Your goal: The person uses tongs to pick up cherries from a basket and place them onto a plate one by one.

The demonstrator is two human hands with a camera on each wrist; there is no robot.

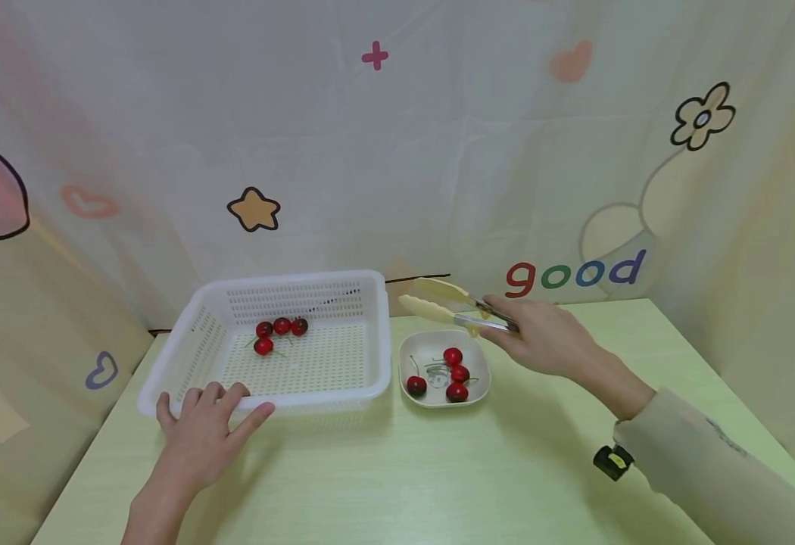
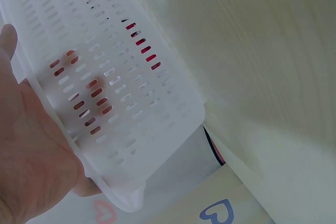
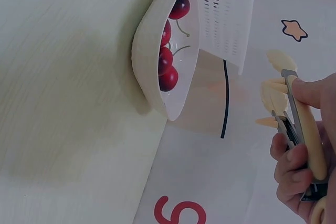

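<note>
My left hand (image 1: 200,435) holds the near rim of a white perforated plastic basket (image 1: 377,363), its fingers hooked over the edge; through the slots in the left wrist view they show inside the wall. Several dark red cherries (image 1: 264,346) with stems lie toward the back of the basket. My right hand (image 1: 540,333) grips tongs (image 1: 469,321) with metal arms and pale yellow tips. The tips are spread apart with nothing between them, above and behind a small white bowl (image 1: 407,344). Several cherries (image 1: 456,392) sit in that bowl.
The basket and bowl stand side by side on a pale green table (image 1: 397,484). Behind them hangs a light curtain (image 1: 397,166) printed with hearts, a star, a flower and the word "good". More of the curtain closes in both sides.
</note>
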